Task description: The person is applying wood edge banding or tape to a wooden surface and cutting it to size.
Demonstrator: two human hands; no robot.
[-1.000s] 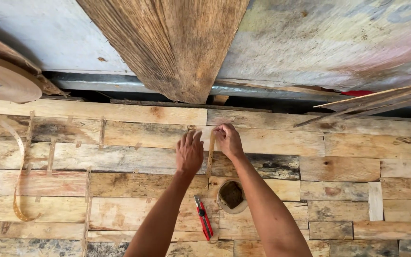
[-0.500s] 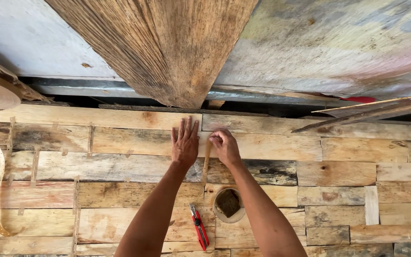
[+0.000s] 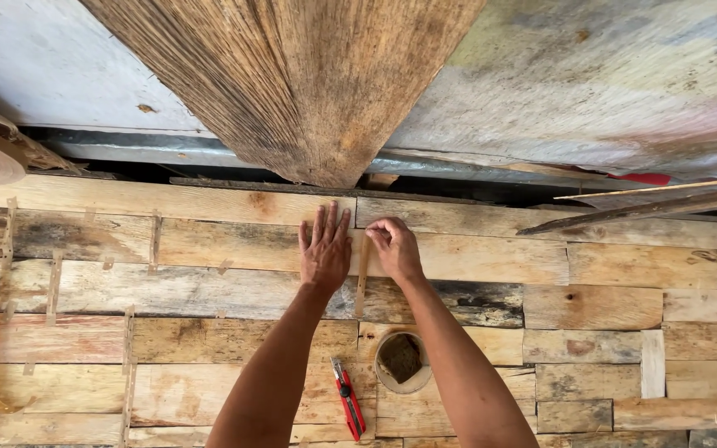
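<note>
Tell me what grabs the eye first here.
Two bare hands meet mid-frame on a wall of patchwork wooden planks: the left hand lies flat, and the right hand pinches the top of a thin tan strip. Above them hangs a big rough board; below lie a red utility knife and a small round cup.

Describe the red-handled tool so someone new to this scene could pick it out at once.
On the patchwork plank surface, look between the person's two forearms, just left of the round container. There lies the utility knife, slim and pointing away from the person. It is the only red-handled thing on the planks.
</note>
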